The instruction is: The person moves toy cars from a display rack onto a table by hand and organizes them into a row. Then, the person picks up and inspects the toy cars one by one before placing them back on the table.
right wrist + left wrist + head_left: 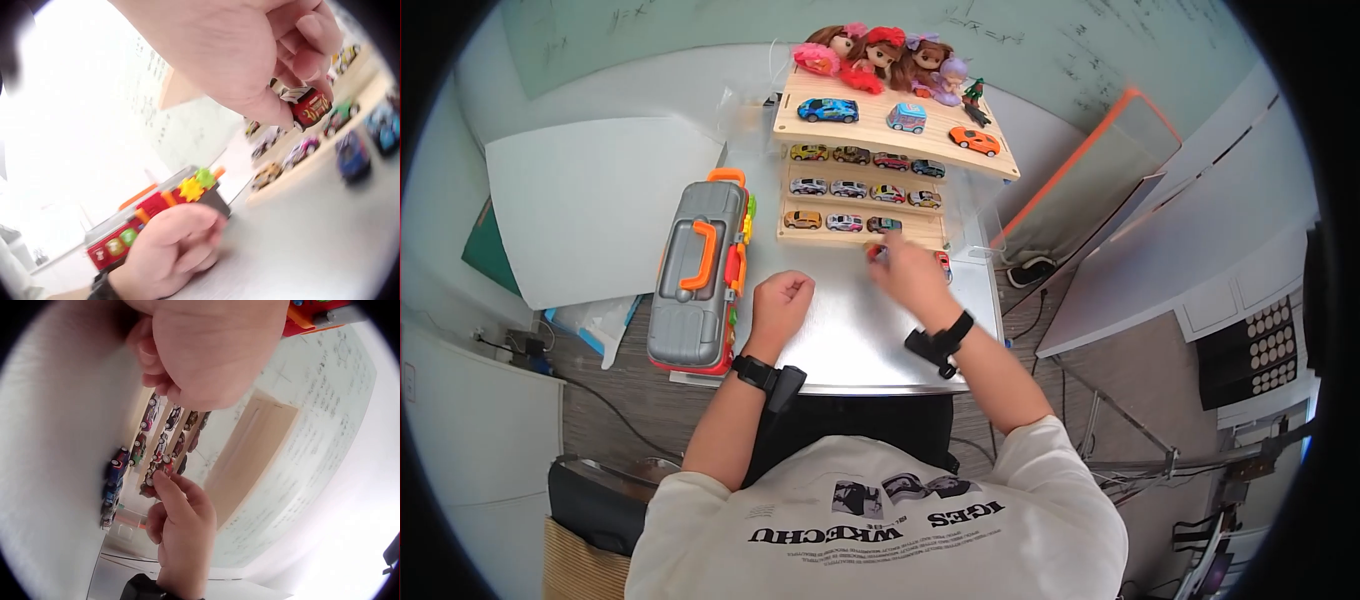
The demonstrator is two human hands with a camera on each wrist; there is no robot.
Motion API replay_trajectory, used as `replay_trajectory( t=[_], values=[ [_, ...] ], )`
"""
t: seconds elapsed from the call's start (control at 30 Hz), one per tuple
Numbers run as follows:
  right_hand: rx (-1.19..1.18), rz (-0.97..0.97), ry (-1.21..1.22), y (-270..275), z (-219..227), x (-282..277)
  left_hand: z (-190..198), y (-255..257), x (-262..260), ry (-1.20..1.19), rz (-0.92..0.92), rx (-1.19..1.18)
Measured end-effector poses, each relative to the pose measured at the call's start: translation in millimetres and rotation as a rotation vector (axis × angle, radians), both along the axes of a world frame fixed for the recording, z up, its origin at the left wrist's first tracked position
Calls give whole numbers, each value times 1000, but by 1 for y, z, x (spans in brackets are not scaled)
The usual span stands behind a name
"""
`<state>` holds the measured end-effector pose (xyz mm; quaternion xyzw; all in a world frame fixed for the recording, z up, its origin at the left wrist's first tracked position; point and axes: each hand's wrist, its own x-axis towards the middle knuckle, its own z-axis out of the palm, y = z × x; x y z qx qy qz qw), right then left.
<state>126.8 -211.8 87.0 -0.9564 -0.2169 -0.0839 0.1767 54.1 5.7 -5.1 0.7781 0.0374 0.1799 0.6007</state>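
red toy car (310,107) sits pinched between the thumb and fingertips of our right hand (915,275), just before the lowest step of the wooden rack (820,237). we judge it light, stiff and a little slippery where it is glossy, so we do best to grip its sides, clear of the wheels, and go gently with any small parts. beside those fingers, a dark blue car (353,156) and a light blue car (384,128) stand on the metal table (840,340). nearer our body, our left hand (782,305) is curled in a fist, with nothing seen in it. left of its knuckles lies the grey case (690,330), lid closed, its inside hidden from us. beyond our right fingertips, the rack holds three cars on its lowest step and four on each of two above. farthest off, the top board (930,143) bears a blue car (828,110), a small bus (907,118), an orange car (974,141) and dolls (885,60).
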Motion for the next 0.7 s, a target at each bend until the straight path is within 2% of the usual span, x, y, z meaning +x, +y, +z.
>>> replay_trajectory(
  t=[0.07, 0.23, 0.37, 0.43, 0.7],
  values=[
    [-44, 59, 69, 19, -17, -22, -3, -1, 1, -3, 2, -41],
    [-142, 68, -72, 37, -31, -45, -12, -1, 3, -31, -42, -108],
    [-168, 119, -55, 34, -38, -42, -8, -1, 2, -32, -51, -70],
    [-186, 90, -62, 34, -40, -34, -7, -1, 3, -43, -51, -2],
    [-185, 32, 4, 33, -39, -20, -7, -1, 2, -54, -48, -4]
  ],
)
